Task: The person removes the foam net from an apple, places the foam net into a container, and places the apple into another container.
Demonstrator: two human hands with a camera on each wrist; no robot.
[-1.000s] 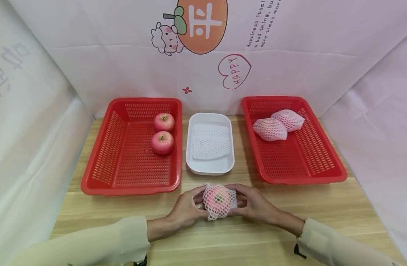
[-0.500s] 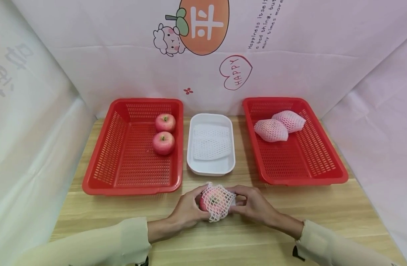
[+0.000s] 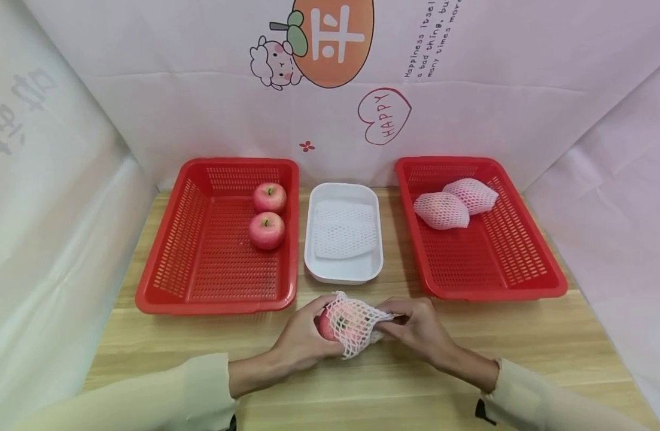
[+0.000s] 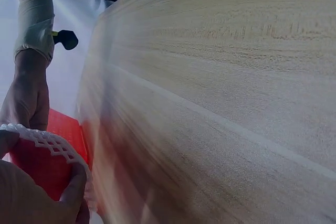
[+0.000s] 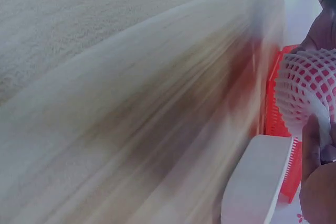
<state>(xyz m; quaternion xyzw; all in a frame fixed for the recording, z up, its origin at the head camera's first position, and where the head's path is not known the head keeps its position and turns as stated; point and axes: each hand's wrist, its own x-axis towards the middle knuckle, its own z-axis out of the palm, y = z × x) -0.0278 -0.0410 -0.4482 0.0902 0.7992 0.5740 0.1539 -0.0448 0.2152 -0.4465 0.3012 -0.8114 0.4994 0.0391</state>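
Note:
In front of me, just above the table, an apple [image 3: 327, 326] is partly covered by a white foam net sleeve [image 3: 356, 326]. My left hand [image 3: 303, 335] grips the apple from the left, thumb on the near side; the left wrist view shows bare red skin [image 4: 42, 169] between thumb and fingers, with the net's edge over it. At the right end of the sleeve, my right hand [image 3: 422, 329] pinches the gathered net between thumb and fingers. From the right wrist, the net [image 5: 307, 90] appears stretched over the apple.
A red basket [image 3: 216, 308] at the left holds two bare apples [image 3: 267, 230]. The white tray [image 3: 343, 275] in the middle carries flat foam nets [image 3: 344, 230]. In the right red basket [image 3: 491, 293] lie two net-wrapped apples [image 3: 441, 211]. White cloth walls surround the table.
The net has shifted rightward over the apple, baring its left side. My right fingers have drawn the sleeve's right end into a gathered point. Baskets and tray stay put.

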